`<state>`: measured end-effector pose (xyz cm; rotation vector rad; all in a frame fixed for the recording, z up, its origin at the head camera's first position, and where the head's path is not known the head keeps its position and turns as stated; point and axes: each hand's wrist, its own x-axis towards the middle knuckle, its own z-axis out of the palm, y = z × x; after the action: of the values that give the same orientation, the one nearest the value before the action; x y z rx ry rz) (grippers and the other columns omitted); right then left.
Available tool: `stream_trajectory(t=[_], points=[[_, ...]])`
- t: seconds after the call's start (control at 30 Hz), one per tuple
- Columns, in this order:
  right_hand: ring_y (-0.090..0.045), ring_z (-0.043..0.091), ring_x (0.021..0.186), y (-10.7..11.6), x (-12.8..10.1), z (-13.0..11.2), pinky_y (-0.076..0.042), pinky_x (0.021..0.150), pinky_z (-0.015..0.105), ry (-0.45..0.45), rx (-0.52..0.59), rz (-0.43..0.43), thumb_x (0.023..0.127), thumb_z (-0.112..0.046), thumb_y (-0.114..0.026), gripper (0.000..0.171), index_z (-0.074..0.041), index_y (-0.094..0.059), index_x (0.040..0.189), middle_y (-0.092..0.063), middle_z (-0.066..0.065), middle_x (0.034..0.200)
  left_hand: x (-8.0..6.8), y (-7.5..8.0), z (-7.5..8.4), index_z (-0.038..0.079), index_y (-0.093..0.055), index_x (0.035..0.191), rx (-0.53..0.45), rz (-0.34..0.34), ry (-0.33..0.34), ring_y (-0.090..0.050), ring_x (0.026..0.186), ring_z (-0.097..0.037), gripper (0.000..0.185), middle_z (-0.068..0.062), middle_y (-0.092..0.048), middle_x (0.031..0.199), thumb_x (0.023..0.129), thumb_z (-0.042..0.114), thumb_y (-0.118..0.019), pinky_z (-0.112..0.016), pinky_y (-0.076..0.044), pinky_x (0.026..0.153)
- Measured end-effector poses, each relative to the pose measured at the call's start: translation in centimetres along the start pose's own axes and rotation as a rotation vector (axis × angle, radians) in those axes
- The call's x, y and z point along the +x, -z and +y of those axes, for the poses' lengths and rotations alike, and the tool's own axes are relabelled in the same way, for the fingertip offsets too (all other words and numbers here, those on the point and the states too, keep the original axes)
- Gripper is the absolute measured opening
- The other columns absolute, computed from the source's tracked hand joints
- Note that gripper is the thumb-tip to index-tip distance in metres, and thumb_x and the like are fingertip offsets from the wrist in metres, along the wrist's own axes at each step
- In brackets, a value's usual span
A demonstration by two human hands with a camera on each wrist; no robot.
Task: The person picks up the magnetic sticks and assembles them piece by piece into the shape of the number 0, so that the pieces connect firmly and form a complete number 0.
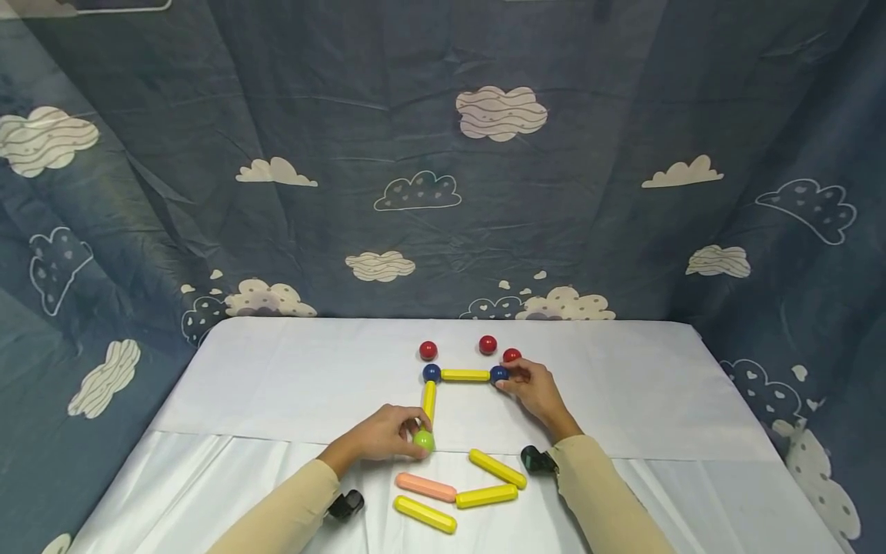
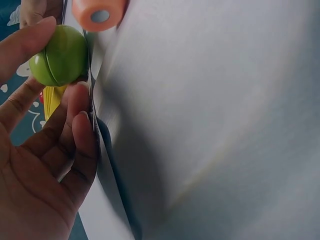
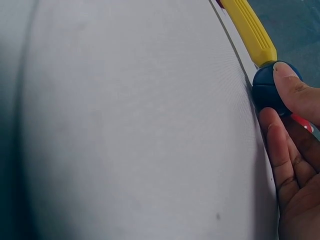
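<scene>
An L of magnetic pieces lies on the white table [image 1: 277,369]: a blue ball [image 1: 431,373], a yellow rod [image 1: 465,375], a second blue ball [image 1: 497,375], plus a yellow rod [image 1: 429,400] running toward me to a green ball [image 1: 424,441]. My left hand [image 1: 414,432] pinches the green ball [image 2: 60,55] between thumb [image 2: 30,40] and fingers, at the end of its yellow rod [image 2: 51,100]. My right hand [image 1: 511,378] holds the right blue ball [image 3: 267,90], thumb [image 3: 295,90] on top, where the yellow rod [image 3: 250,30] ends.
Three red balls [image 1: 428,351] [image 1: 487,345] [image 1: 511,355] lie just behind the L. Loose near the front edge are three yellow rods [image 1: 497,468] [image 1: 486,496] [image 1: 424,514] and an orange rod [image 1: 425,487]. A blue cloud-print cloth [image 1: 443,192] hangs behind and beside the table.
</scene>
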<state>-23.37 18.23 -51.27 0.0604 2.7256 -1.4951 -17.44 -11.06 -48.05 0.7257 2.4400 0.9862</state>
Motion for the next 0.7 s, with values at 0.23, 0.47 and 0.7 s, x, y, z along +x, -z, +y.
stream_trajectory(t=[0.23,0.47,0.7], points=[[-0.054,0.027,0.099,0.19,-0.14,-0.24,-0.048,0.089,0.039,0.001,-0.006,0.007,0.083,-0.009,-0.076,0.037,-0.005,-0.065,0.118,-0.062,0.015,0.124,0.08,0.01,0.19,0.019,-0.065,0.108,-0.007,-0.011,0.001,-0.049,0.071,-0.008,0.032,0.007,-0.057,0.089,0.079,0.018,-0.079,-0.023,-0.042,0.064],[-0.054,0.024,0.096,0.04,-0.11,-0.24,-0.048,0.084,0.032,-0.001,0.010,-0.008,0.083,-0.009,-0.076,0.037,-0.005,-0.065,0.118,-0.063,0.014,0.123,0.04,-0.02,0.08,0.020,-0.066,0.104,0.017,-0.009,0.025,-0.048,0.070,-0.008,0.031,0.009,-0.056,0.088,0.077,0.020,-0.081,-0.022,-0.042,0.064],[-0.054,0.024,0.092,0.00,-0.14,-0.16,-0.048,0.081,0.032,0.004,0.004,0.002,0.082,-0.008,-0.076,0.038,-0.004,-0.065,0.118,-0.063,0.015,0.120,0.19,-0.17,0.01,0.021,-0.062,0.100,0.001,0.003,0.028,-0.049,0.068,-0.008,0.033,0.007,-0.056,0.088,0.074,0.018,-0.084,-0.022,-0.042,0.062]])
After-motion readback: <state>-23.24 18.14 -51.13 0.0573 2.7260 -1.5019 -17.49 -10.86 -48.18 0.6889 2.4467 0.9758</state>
